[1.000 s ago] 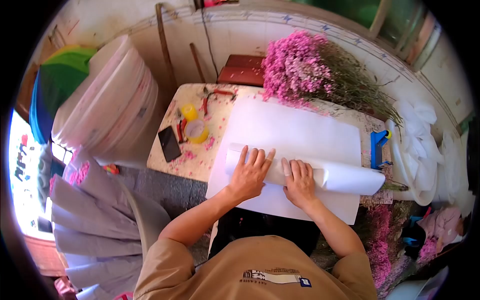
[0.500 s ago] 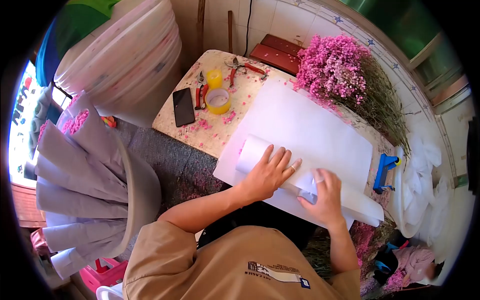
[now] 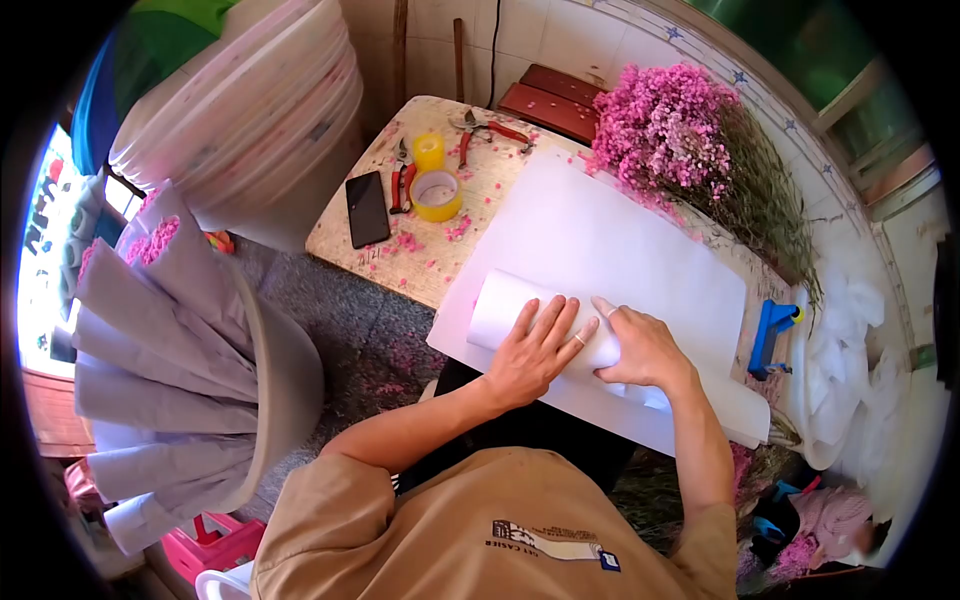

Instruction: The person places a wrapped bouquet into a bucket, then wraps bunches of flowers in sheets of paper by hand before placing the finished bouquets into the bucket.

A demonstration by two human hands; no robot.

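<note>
Bare hands work over a paper roll [image 3: 495, 310] lying aslant on the near part of a white sheet [image 3: 640, 250], spread on a petal-strewn table [image 3: 335, 240]. The left hand [image 3: 537, 350] rests on the roll with fingers spread and palm down, pinching nothing that shows. The right hand [image 3: 642, 345] sits just beside it, thumb and forefinger apart across the paper; whether its grip also pinches an edge cannot be told.

Handling it well calls for light, even pressure: the left palm pins the roll without flattening it, while the right fingers smooth the wrap outward and draw the slack snug. Too hard a squeeze between the hands could crease the paper; too little could let it spring loose. The two ends, one left of the left hand and the other beyond the right wrist, need equal tension, or the roll may turn into a cone.

A yellow tape roll [image 3: 437, 210] and a phone [image 3: 368, 210] lie at the table's left, well apart from the roll. Pink flowers [image 3: 670, 125] lie along the far side, near the sheet, whose far edge is best guarded from stray petals.
</note>
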